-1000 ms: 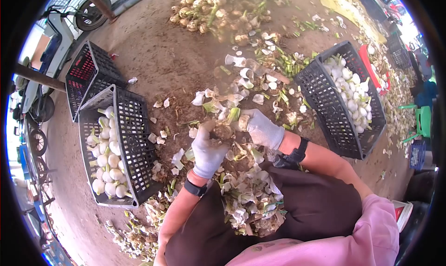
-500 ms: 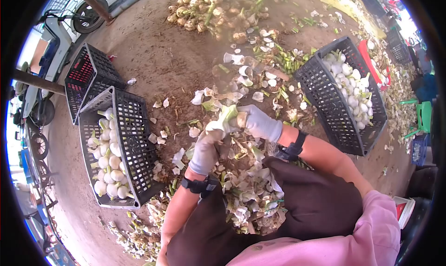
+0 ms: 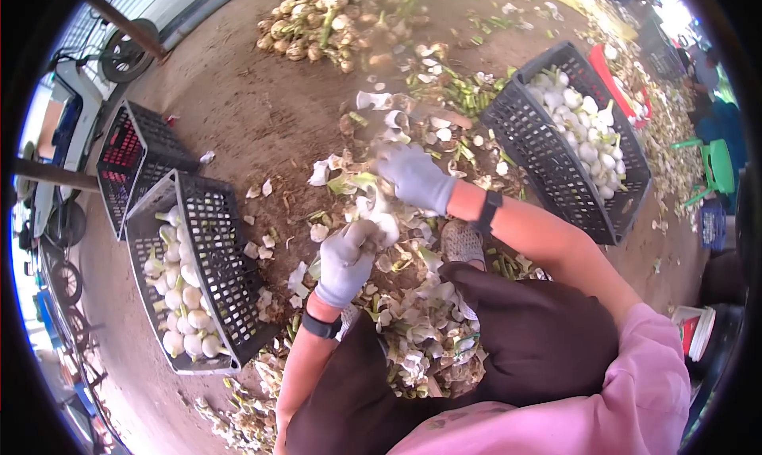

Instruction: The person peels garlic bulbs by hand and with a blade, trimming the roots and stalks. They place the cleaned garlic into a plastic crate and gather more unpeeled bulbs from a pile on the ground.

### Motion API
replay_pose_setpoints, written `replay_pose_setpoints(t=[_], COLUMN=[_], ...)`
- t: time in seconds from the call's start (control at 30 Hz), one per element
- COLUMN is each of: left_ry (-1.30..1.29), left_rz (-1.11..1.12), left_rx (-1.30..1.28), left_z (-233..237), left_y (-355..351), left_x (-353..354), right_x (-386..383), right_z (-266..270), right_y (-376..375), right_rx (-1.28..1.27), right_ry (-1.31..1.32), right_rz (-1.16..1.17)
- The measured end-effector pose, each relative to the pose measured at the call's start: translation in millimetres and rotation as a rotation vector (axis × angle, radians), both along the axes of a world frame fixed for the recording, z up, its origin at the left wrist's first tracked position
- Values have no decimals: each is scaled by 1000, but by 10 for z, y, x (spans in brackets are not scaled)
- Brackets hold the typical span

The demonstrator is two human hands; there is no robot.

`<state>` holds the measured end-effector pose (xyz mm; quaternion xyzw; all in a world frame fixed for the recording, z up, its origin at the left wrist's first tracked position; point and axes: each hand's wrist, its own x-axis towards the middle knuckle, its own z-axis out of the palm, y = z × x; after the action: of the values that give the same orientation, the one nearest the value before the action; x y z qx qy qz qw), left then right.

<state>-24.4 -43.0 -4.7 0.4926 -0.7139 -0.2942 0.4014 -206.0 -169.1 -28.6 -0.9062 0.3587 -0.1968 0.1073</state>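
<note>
One bulb (image 3: 386, 226) in work, held over the ground just in front of the knees, between the two hands. Long axis runs roughly up-frame, away from the person. The round end sits at the left hand (image 3: 347, 260). The top end points at the right hand (image 3: 413, 177).

The bulb looks white and smooth, partly stripped. A pale green-white skin strip (image 3: 370, 201) comes off its upper end. Can't tell which end carries the roots.

Left hand: gloved, fingers closed around the bulb's lower half. Right hand: gloved, back toward the camera, fingers curled shut on the skin strip. The actual pinch is hidden under the glove.

Counts:
- 2 gloves, 2 dark wristbands, one per wrist.
- 3 black crates. The left crate (image 3: 226, 217) is tipped toward the person and holds white peeled bulbs. The crate behind it (image 3: 119, 157) shows red inside and no bulbs that I can see. The right crate (image 3: 548, 177) is filled with white bulbs.
- 1 pile of unpeeled bulbs (image 3: 313, 18), brownish with green stalks, at the far side of the dirt floor (image 3: 254, 106).
- 1 heap of peelings (image 3: 421, 336) on the dark apron (image 3: 540, 336) in the lap, with more scattered loose around the hands.
- 1 green chair (image 3: 718, 169) far right.
- 1 scooter (image 3: 71, 98) top left.
</note>
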Motion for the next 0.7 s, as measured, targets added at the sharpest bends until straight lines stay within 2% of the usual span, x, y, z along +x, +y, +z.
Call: replay_pose_setpoints(t=[0.07, 0.1, 0.13, 0.17, 0.2, 0.23, 0.27, 0.3, 0.33, 0.4, 0.47, 0.5, 0.57, 0.6, 0.7], left_ry=[161, 247, 445, 642, 841, 1015, 1098, 1183, 1268, 1182, 1100, 981, 947, 901, 836], left_rz=[-77, -73, 0, 77, 158, 204, 269, 328, 384, 376, 329, 264, 139, 108, 307], left_rx=[-91, -4, 70, 145, 218, 247, 296, 350, 405, 462, 493, 379, 410, 412, 373], left_z=[36, 82, 54, -6, -41, -42, -51, -66, -46, -48, -130, -32, -108, -41, 58], left_y=[0, 36, 34, 32, 39, 39, 54, 68, 60, 37, 25, 3, -24, -37, -68], left_x=[25, 80, 120, 167, 210, 236, 259, 263, 237, 169, 113, -1, -54, -85, -41], right_x=[-166, -248, -398, -563, -688, -815, -965, -1122, -1013, -874, -656, -448, -321, -336, -650], right_z=[-200, -272, -177, -160, -181, -131, -167, -279, 63, 209, 133, 178, 299, 358, 721], right_y=[-299, -363, -347, -357, -305, -230, -85, 45, 167, 327, 365, 461, 491, 392, 253], right_rx=[151, 229, 196, 381, 521, 665, 871, 746, 836, 618, 338, 605, 803, 739, 1145], right_ry=[-62, -97, -92, 109, 169, 380, 266, 448, 661, 598, -147, -468, -678, -564, -1052], right_rz=[-43, -53, -40, -149, -221, -153, -98, -56, -197, -279, 74, 140, 221, 233, 186])
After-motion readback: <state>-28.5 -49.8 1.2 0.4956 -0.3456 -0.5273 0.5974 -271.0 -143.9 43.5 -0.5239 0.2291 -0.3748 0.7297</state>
